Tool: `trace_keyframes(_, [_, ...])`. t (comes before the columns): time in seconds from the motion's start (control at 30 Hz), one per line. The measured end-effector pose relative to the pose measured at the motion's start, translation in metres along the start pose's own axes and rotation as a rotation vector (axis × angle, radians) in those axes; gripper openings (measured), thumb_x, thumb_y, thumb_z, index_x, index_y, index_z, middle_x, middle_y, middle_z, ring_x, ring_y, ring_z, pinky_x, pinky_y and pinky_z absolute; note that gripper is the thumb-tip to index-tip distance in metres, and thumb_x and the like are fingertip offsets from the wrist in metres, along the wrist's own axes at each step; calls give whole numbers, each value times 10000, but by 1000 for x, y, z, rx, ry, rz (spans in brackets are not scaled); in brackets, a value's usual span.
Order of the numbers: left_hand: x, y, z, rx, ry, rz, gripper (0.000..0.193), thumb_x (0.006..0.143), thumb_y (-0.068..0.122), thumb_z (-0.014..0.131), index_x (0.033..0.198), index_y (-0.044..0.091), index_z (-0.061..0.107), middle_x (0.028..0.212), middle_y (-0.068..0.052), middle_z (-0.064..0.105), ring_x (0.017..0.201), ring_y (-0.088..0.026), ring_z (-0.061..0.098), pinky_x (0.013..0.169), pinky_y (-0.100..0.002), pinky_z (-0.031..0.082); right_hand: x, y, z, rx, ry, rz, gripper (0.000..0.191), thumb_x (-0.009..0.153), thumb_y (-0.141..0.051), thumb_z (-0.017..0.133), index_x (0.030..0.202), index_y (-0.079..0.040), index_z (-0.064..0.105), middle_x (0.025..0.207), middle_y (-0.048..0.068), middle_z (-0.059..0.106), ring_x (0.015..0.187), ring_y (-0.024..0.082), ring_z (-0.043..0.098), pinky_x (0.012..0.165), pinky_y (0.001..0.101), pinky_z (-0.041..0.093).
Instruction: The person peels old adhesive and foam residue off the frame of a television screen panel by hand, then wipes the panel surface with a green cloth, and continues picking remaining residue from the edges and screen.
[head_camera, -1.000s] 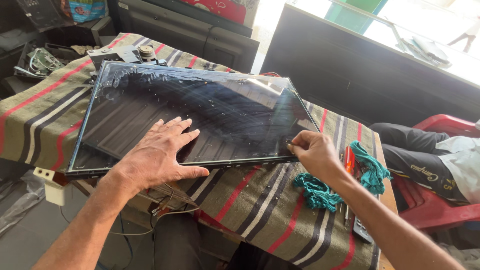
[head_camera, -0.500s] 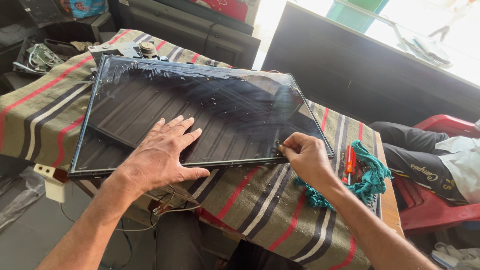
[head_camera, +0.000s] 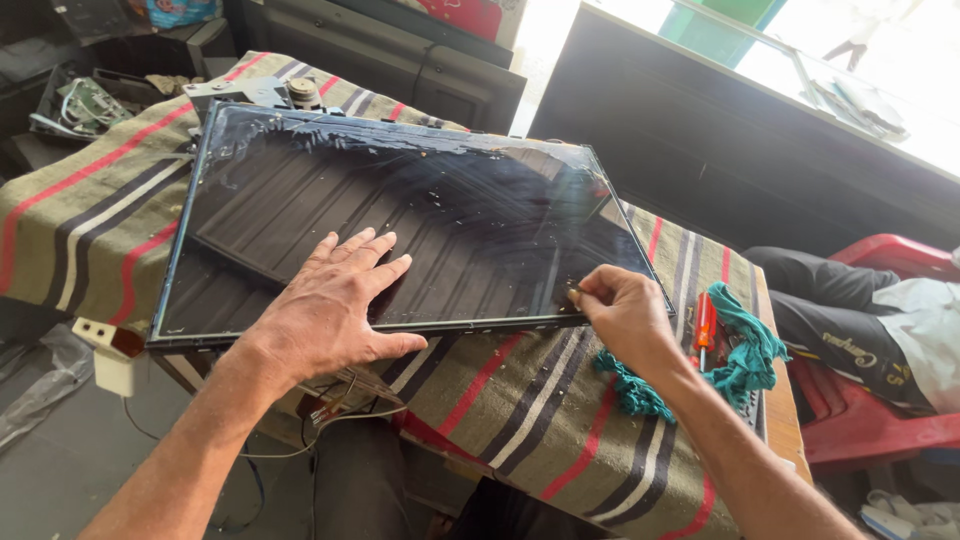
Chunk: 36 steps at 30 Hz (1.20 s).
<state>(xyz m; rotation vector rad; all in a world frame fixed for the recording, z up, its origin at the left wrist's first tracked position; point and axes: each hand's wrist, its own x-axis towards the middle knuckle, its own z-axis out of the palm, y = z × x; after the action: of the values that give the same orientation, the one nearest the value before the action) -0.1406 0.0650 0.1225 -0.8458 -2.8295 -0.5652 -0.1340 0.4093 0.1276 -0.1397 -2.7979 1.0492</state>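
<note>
A large dark flat screen panel (head_camera: 420, 200) lies face up on a table covered with a striped cloth (head_camera: 520, 400). My left hand (head_camera: 325, 310) presses flat on the panel's near part, fingers spread. At the panel's near right edge my right hand (head_camera: 625, 310) is pinched, fingers closed on something thin that I cannot make out.
A teal rag (head_camera: 740, 350) and a red-handled screwdriver (head_camera: 705, 325) lie on the cloth to the right. A seated person (head_camera: 880, 310) is in a red chair at the far right. A black cabinet (head_camera: 720, 160) stands behind. Wires (head_camera: 330, 410) hang below the table's near edge.
My right hand has slid left along the panel's near edge, away from its right corner. My left hand stays pressed on the panel.
</note>
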Motion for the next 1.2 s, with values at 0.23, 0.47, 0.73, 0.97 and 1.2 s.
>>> trace_keyframes(0.23, [0, -1, 1, -8, -3, -7, 988, 712, 684, 761, 1471, 96, 529, 1607, -174, 372, 1478, -313, 262, 1215, -470, 125, -2, -14, 21, 26, 10, -99, 82, 861, -116, 768, 871, -36, 750, 689, 12, 721, 606, 48, 558, 529, 280, 462])
trace_keyframes(0.47, [0, 0, -2, -7, -26, -32, 995, 715, 691, 754, 1483, 105, 515, 1608, -162, 374, 1487, -297, 260, 1222, -463, 123, 5, 1, 1, -67, 9, -15, 126, 857, -181, 781, 884, -59, 770, 708, 15, 721, 608, 82, 594, 547, 286, 479])
trace_keyframes(0.73, [1, 1, -3, 1, -29, -34, 989, 719, 695, 748, 1474, 97, 524, 1610, -162, 373, 1491, -299, 254, 1222, -459, 114, 17, 14, -21, -44, -115, 148, 160, 869, -200, 791, 895, -43, 779, 722, 48, 693, 610, 123, 529, 559, 347, 421])
trace_keyframes(0.97, [0, -1, -2, -20, -24, -41, 985, 708, 695, 750, 1460, 94, 543, 1605, -162, 378, 1482, -306, 259, 1220, -462, 115, 13, -14, -7, -37, -239, 46, 118, 850, -178, 787, 858, -61, 791, 700, 4, 723, 614, 66, 585, 593, 268, 465])
trace_keyframes(1.2, [-2, -1, -2, -27, 9, -6, 986, 720, 694, 747, 1451, 64, 545, 1575, -186, 399, 1478, -312, 279, 1215, -473, 127, 8, -22, -2, -112, -155, -24, 101, 875, -158, 772, 873, -57, 766, 686, 16, 709, 589, 79, 554, 557, 309, 458])
